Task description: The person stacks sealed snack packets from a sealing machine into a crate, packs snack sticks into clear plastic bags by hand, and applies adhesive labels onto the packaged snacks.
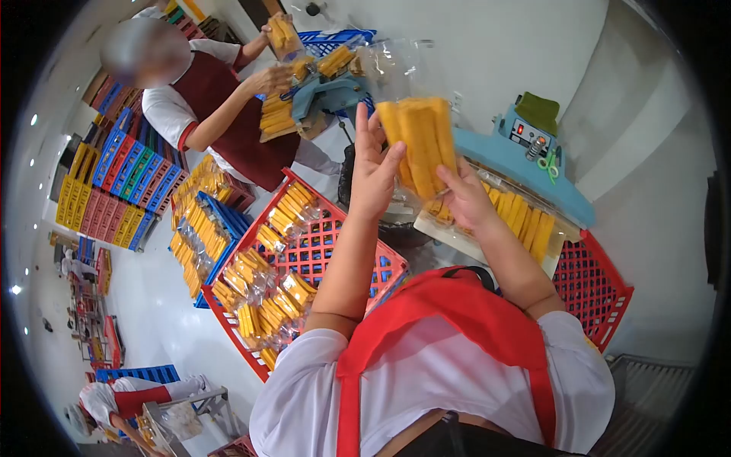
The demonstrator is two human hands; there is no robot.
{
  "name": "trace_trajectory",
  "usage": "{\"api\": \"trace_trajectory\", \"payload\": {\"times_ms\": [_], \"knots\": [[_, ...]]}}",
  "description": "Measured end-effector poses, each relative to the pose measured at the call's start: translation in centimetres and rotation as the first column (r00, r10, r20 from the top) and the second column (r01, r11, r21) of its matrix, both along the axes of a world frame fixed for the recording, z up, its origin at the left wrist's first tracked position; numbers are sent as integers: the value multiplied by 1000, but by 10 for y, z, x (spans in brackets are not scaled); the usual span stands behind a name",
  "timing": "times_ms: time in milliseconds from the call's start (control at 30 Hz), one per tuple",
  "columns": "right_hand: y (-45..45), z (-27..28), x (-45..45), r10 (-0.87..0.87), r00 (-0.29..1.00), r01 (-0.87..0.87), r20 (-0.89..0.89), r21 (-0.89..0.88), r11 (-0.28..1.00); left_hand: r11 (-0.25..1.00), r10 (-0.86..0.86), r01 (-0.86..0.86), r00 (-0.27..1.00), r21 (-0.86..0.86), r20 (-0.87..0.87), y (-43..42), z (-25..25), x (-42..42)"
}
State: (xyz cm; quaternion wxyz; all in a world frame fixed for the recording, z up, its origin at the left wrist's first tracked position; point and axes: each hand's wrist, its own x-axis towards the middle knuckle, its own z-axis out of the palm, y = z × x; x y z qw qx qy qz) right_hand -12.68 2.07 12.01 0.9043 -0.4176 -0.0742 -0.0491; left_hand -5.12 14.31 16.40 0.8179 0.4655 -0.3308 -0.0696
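Note:
A bundle of long yellow stick-shaped snacks is held up in front of me between my two hands. My left hand grips its left side, thumb against the sticks and fingers pointing up. On the lower right, my right hand closes around the bundle with its thumb in front. Whether a wrapper covers this bundle I cannot tell. Below my right hand, more loose yellow sticks lie in a row on a pale tray. A clear plastic bag shows behind the bundle.
A teal machine with green scissors and a green cloth stands ahead right. Red crates of bagged sticks are at left. A co-worker handles sticks at another teal machine. Colourful crates are stacked behind.

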Motion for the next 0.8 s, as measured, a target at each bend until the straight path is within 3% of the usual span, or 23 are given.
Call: {"api": "trace_trajectory", "payload": {"times_ms": [33, 67, 167, 233, 300, 367, 400, 467, 567, 600, 667, 700, 767, 800], "knots": [[-2, 3, 1, -196, 980, 201, 43, -234, 951, 1000, -11, 11, 1000, 2, -2, -3, -2, 0], [-4, 1, 4, -283, 939, 341, 196, -421, 840, 999, 14, -15, 999, 29, 34, -5, -6, 0], [-7, -1, -1, -188, 955, 283, 229, -516, 808, 981, 135, -148, 985, 127, 106, -8, -6, -2], [-12, 8, -6, -166, 967, 244, 195, -502, 830, 997, 72, -72, 993, -2, -96, -8, -9, 5], [-16, 9, -9, -146, 978, 202, 152, -485, 851, 999, 29, -35, 988, -33, -152, -11, -16, 6], [-20, 3, -5, -93, 991, 83, -100, -103, 991, 990, -37, 7, 976, -142, -213, -15, -20, 6], [-22, -6, -3, -96, 990, 85, -103, -103, 991, 990, -40, 10, 976, -141, -216, -15, -20, 5], [-25, -18, 1, 235, 960, -193, -153, 245, 950, 987, -108, 74, 962, -139, -252, -16, -17, 3], [-23, -17, -9, 363, 928, -305, -84, 389, 869, 971, -227, 197, 940, -139, -256, -17, -22, 8], [-21, -15, -9, 363, 928, -304, -87, 389, 870, 971, -227, 196, 939, -140, -259, -18, -25, 9], [-18, -12, -8, 134, 988, -116, -74, 218, 969, 975, -221, 212, 951, -66, -217, -19, -27, 11], [-20, -14, -7, 132, 989, -112, -75, 219, 969, 975, -224, 215, 950, -64, -219, -18, -27, 10], [-25, -17, -4, 10, 997, -8, 71, -39, 999, 950, -312, 312, 950, 16, 25, -14, -12, -3], [-27, -14, -6, 8, 998, -6, 65, -35, 999, 949, -315, 314, 949, 18, 18, -13, -4, -12]]}}
